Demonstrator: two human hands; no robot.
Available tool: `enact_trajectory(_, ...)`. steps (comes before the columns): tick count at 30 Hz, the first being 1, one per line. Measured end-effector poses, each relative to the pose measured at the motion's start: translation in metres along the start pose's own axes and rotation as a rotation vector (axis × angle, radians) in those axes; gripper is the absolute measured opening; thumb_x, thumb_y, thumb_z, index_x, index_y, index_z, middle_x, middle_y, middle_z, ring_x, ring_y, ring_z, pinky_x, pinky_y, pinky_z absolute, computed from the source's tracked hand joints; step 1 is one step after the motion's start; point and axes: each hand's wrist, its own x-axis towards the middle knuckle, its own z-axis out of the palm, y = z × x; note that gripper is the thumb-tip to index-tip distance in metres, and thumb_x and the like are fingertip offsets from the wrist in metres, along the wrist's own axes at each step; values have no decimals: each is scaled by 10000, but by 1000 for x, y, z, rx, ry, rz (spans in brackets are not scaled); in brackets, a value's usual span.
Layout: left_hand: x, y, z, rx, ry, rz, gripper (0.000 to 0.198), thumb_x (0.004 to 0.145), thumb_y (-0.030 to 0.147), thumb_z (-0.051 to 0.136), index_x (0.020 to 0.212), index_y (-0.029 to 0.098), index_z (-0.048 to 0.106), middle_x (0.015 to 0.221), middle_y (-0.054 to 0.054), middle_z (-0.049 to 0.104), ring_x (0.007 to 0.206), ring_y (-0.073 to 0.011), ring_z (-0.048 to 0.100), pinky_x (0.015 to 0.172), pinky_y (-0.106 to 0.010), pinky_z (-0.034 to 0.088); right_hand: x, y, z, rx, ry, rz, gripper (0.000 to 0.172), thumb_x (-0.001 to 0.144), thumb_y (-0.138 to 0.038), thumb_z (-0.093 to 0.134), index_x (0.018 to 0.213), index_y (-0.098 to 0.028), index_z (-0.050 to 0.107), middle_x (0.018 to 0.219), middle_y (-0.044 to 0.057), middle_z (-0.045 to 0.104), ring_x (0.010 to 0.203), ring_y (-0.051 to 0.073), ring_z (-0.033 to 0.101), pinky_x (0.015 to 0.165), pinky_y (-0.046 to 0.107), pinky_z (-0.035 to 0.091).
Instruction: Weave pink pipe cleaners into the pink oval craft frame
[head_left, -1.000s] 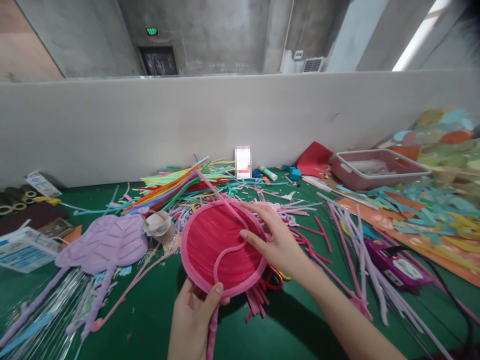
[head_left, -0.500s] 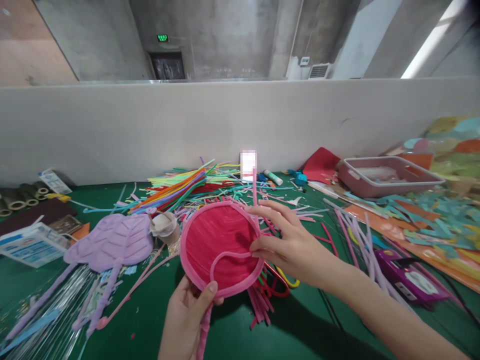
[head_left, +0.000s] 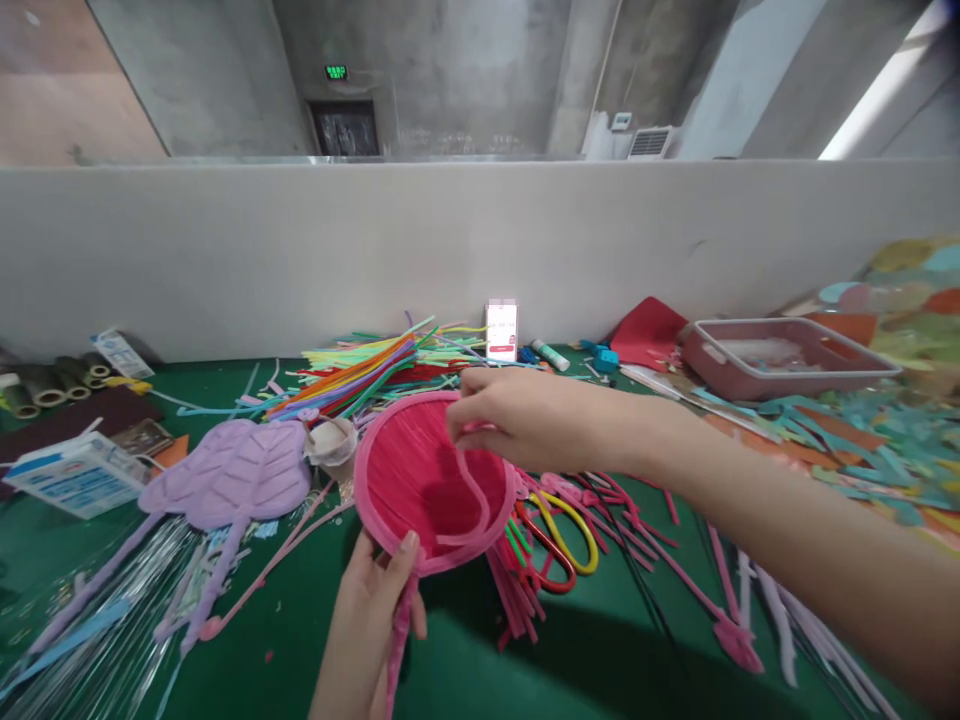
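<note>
A round fan with a red face, a pink fuzzy rim and a pink wrapped handle is tilted up over the table. My left hand grips it where rim and handle meet, thumb on the front. Across the red face curves a light pink pipe cleaner, its lower end near my left thumb. At the fan's upper right, my right hand is closed in a pinch on the pipe cleaner's other end; the fingertips partly hide it.
Scissors with red and yellow handles and pink pipe cleaners lie right of the fan. Lilac leaf-shaped fans and a small cup are to the left. Behind are a colourful pipe cleaner pile, a phone and a pink basket.
My right hand has moved from the fan's right rim up and left across its face. The light pink pipe cleaner now bends differently. My left hand keeps its grip.
</note>
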Motion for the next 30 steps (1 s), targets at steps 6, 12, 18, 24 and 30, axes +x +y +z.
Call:
enact_trajectory(6, -1, -3, 0, -9, -59, -17, 627, 629, 461, 792, 1143, 199, 547, 554, 62, 589, 253, -1, 340, 291, -115, 198, 28, 18, 16, 282, -1, -171, 138, 870, -156, 613, 847, -234, 724, 797, -5, 644, 711, 138, 580, 639, 246, 433)
enact_trajectory(12, -1, -5, 1, -20, -60, 7, 648, 609, 414, 812, 1165, 194, 561, 623, 24, 639, 263, -6, 370, 297, -132, 207, 30, 26, 23, 352, -35, -181, 133, 872, -163, 620, 836, -235, 725, 784, -21, 676, 711, 128, 592, 630, 230, 425)
enact_trajectory(18, -5, -2, 4, -5, -49, 29, 577, 628, 371, 818, 1120, 184, 582, 650, 24, 647, 284, -4, 407, 309, -112, 271, 30, 26, 29, 239, -15, -121, 135, 853, -152, 652, 881, -236, 754, 827, -3, 716, 727, 136, 631, 644, 235, 452)
enact_trajectory(24, -3, -1, 4, 39, -63, 23, 524, 650, 413, 795, 1063, 168, 587, 547, 55, 598, 273, -7, 393, 312, -100, 254, 28, 25, 24, 317, -52, -130, 160, 837, -86, 661, 842, -211, 759, 834, -6, 729, 756, 119, 658, 680, 211, 476)
enact_trajectory(30, -6, 2, 7, 15, -35, 9, 506, 638, 398, 799, 1036, 168, 587, 507, 73, 570, 285, -12, 391, 325, -97, 275, 29, 27, 26, 254, 33, -109, 88, 804, -153, 720, 860, -212, 755, 801, -12, 702, 698, 133, 617, 632, 238, 449)
